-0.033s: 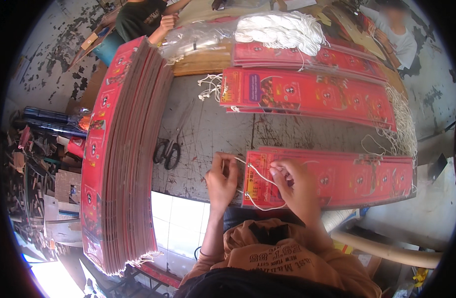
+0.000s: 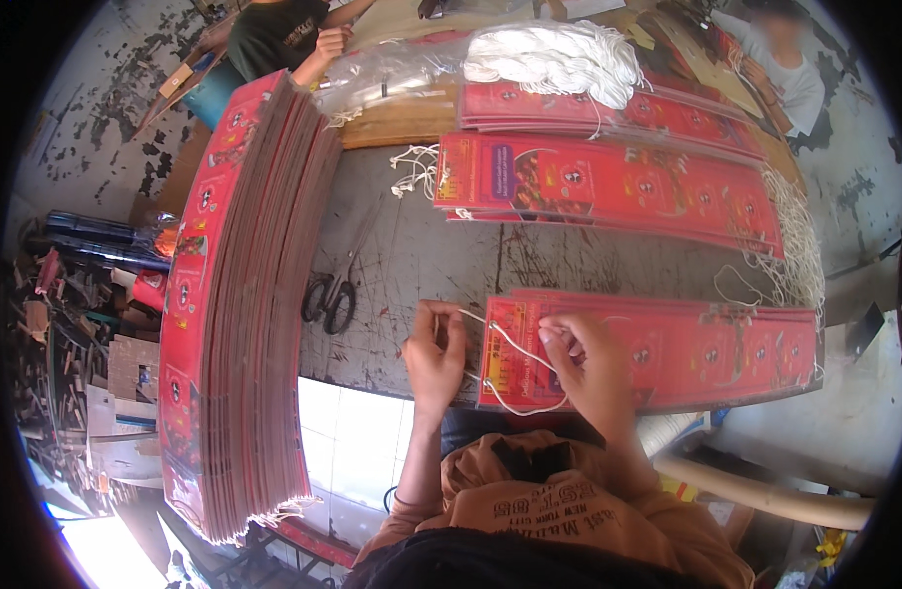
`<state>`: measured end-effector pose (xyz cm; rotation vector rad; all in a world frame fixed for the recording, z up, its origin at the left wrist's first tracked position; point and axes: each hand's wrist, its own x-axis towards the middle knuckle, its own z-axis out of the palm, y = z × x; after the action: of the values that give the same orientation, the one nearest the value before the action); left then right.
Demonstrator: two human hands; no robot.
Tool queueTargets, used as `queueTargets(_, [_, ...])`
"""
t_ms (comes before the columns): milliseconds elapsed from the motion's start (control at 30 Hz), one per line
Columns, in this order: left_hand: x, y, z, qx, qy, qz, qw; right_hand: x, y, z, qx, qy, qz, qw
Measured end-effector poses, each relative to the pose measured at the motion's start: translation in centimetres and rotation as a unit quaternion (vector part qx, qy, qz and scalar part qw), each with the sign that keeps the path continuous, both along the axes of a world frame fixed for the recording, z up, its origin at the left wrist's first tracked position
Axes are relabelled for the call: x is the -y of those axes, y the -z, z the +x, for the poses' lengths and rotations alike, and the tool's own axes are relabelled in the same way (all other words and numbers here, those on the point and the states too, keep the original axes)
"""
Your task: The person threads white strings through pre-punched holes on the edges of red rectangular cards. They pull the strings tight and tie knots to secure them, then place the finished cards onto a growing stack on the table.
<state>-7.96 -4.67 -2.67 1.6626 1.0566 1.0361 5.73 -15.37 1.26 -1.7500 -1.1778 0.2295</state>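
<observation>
A red printed card strip (image 2: 667, 358) lies lengthwise at the near edge of the grey table, on top of similar strips. White cord (image 2: 515, 344) runs through the holes at its left end and curves over its face. Just left of that end, my left hand (image 2: 434, 358) is closed in a pinch on one part of the cord. My right hand (image 2: 590, 368) is over the strip, thumb and fingers bent together around the cord's loop. Its fingers partly hide the cord there.
A tall stack of red strips (image 2: 264, 294) stands at the left, with black-handled scissors (image 2: 330, 302) beside it. More corded red strips (image 2: 608, 187) lie farther back, below a heap of white cord (image 2: 554, 64). Two other people sit across the table.
Both hands have barely shifted. The cord stays in my left hand's pinch, and the strips have not visibly moved.
</observation>
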Motion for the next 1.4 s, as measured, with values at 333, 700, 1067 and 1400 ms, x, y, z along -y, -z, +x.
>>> queueTargets(333, [-0.2, 1.2, -1.5, 0.189, -0.157, -0.019, 0.969, 0.4, 0.0, 0.8, -0.031, -0.008, 0.011, 0.999])
queueTargets(700, [1.8, -1.7, -1.1, 0.314, -0.209, 0.086, 0.922, 0.4, 0.1, 0.7, -0.042, -0.003, 0.03, 0.999])
queueTargets(1067, [5.9, -4.4, 2.9, 0.084, 0.07, 0.063, 0.992, 0.7, 0.2, 0.0, -0.139, -0.153, 0.142, 0.968])
queueTargets(1400, [6.1, -3.8, 4.3, 0.155, 0.069, -0.001, 0.985, 0.6, 0.9, -0.1, -0.311, -0.108, 0.136, 0.934])
